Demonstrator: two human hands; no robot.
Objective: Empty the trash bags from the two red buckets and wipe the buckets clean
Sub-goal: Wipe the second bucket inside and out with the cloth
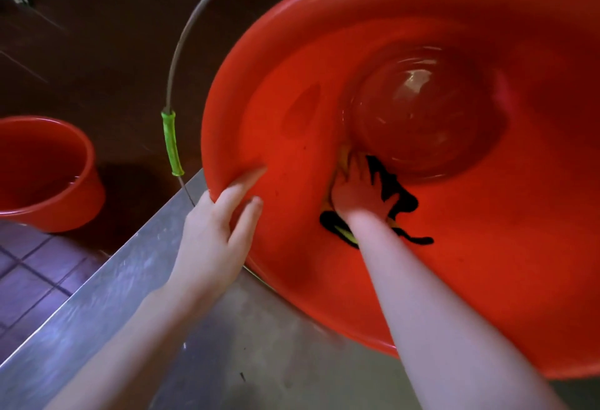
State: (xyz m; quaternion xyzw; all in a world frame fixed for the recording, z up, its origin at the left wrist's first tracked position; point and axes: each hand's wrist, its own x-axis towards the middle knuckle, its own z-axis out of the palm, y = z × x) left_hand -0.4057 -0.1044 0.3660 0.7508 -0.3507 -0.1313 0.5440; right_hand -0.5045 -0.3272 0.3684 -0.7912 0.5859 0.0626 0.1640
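Head: R hand (357,195) presses cloth (401,197) (bucket (487,263)).

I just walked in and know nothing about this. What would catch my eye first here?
The huge red bucket, tipped toward the camera on the steel counter, fills the right of the view. Inside it the right hand presses a black and yellow cloth against the wall, while the left hand grips its rim. A second red bucket stands on the floor at far left.

Dim, soft focus, wide-angle edge bending, glare on wet bucket bottom (422,111).
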